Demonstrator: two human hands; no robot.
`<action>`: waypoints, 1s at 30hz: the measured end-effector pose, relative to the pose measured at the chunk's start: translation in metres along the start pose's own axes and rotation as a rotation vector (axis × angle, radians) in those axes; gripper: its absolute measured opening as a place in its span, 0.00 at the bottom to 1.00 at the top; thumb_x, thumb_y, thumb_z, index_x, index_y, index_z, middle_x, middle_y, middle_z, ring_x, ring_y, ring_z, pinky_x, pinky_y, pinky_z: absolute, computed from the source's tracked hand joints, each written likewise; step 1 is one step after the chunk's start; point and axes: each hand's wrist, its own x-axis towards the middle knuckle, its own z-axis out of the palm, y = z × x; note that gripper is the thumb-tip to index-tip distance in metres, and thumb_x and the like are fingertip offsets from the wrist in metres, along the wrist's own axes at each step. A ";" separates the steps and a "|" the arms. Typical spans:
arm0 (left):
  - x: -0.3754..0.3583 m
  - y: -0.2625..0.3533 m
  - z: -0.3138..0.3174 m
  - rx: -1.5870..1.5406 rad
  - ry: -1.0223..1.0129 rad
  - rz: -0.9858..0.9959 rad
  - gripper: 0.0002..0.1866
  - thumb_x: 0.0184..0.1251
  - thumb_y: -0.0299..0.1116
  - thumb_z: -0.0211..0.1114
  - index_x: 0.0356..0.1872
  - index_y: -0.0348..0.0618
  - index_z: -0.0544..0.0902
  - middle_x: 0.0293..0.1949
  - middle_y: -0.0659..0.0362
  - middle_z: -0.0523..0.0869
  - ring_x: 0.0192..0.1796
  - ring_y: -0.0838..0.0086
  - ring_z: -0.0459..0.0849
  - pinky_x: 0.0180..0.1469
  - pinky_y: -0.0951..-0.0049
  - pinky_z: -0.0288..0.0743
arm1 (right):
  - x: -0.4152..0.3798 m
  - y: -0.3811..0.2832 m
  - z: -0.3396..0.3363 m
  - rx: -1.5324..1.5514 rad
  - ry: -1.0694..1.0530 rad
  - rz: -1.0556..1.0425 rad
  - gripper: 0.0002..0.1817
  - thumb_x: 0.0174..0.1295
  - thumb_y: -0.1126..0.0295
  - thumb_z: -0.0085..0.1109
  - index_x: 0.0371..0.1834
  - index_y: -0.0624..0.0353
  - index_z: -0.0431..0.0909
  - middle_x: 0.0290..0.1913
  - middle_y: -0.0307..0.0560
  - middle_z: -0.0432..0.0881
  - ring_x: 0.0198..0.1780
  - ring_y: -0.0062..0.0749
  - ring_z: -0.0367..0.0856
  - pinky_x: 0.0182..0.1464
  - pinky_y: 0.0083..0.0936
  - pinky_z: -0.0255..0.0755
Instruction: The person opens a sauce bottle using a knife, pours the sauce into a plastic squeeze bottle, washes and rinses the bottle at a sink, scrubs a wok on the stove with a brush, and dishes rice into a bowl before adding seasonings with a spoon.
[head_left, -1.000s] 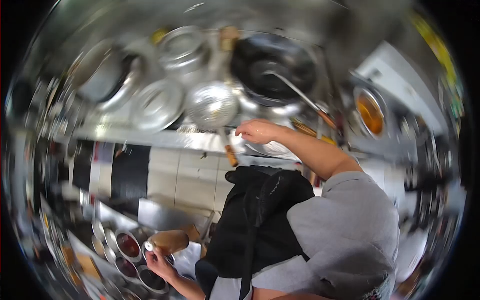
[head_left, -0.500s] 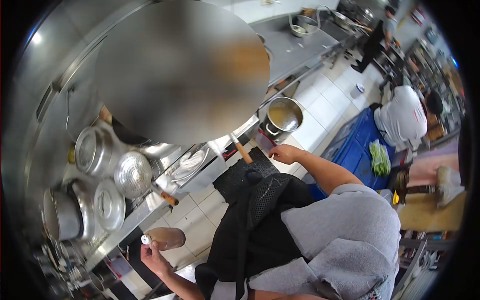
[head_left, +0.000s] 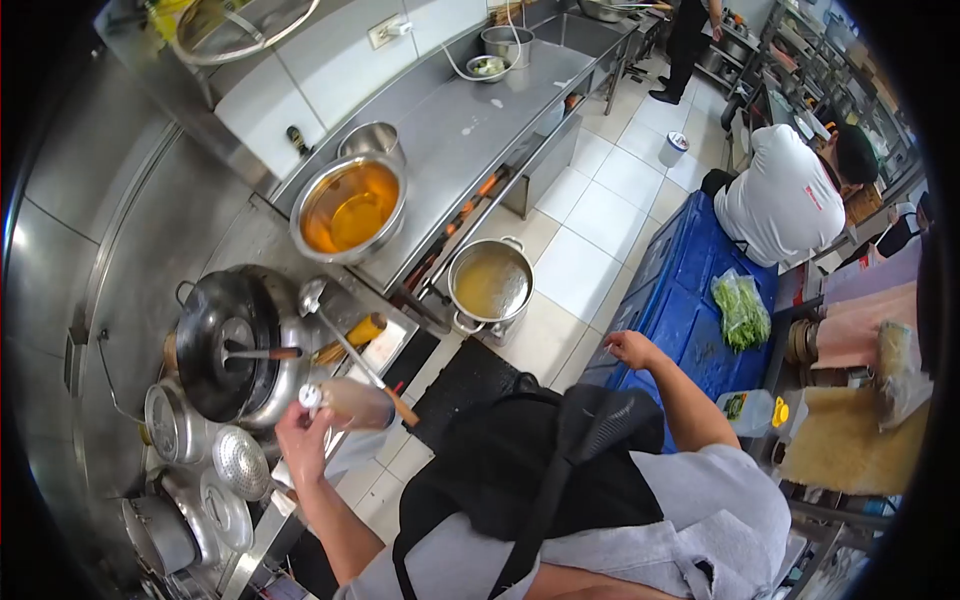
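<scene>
My left hand (head_left: 303, 432) is closed round the neck of a clear plastic bottle (head_left: 358, 404) with a white top and murky brownish liquid inside. The bottle is over the front edge of the stove, near a ladle (head_left: 355, 350) with a wooden handle. Beside it is a dark wok (head_left: 225, 345) with a wooden-handled utensil lying in it. My right hand (head_left: 630, 350) hovers near the blue chest (head_left: 660, 300), fingers curled together. Whatever they may hold is too small to make out.
A bowl of orange liquid (head_left: 350, 208) stands on the steel counter (head_left: 460, 120). A pot of yellowish liquid (head_left: 490, 283) is low beside it. Pans and lids (head_left: 228, 508) crowd the stove's left. Bagged greens (head_left: 741, 310) lie on the chest, and a person in white (head_left: 785, 200) bends behind it.
My view has turned and the blurred patch over the stove is gone. My left hand has brought the bottle up beside the wok. My right hand has moved toward the blue chest.
</scene>
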 end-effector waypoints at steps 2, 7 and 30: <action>0.039 0.022 0.049 -0.044 -0.043 0.083 0.10 0.55 0.28 0.74 0.37 0.39 0.84 0.33 0.69 0.81 0.33 0.87 0.74 0.35 0.81 0.68 | 0.003 0.012 -0.029 0.021 0.070 -0.043 0.17 0.59 0.68 0.53 0.50 0.60 0.81 0.38 0.58 0.86 0.44 0.51 0.84 0.50 0.41 0.77; 0.140 0.057 0.152 0.065 -0.091 0.265 0.09 0.57 0.30 0.73 0.30 0.39 0.80 0.26 0.69 0.75 0.29 0.85 0.68 0.30 0.79 0.63 | 0.033 0.016 -0.132 -0.011 0.207 -0.050 0.16 0.60 0.71 0.55 0.51 0.60 0.82 0.41 0.58 0.85 0.42 0.50 0.84 0.48 0.38 0.77; 0.415 0.219 0.612 -0.285 -0.456 0.339 0.07 0.69 0.30 0.66 0.33 0.41 0.78 0.29 0.68 0.78 0.34 0.84 0.75 0.40 0.79 0.71 | 0.217 0.034 -0.497 0.234 0.418 -0.296 0.17 0.66 0.72 0.58 0.58 0.61 0.78 0.42 0.47 0.83 0.40 0.32 0.81 0.42 0.27 0.76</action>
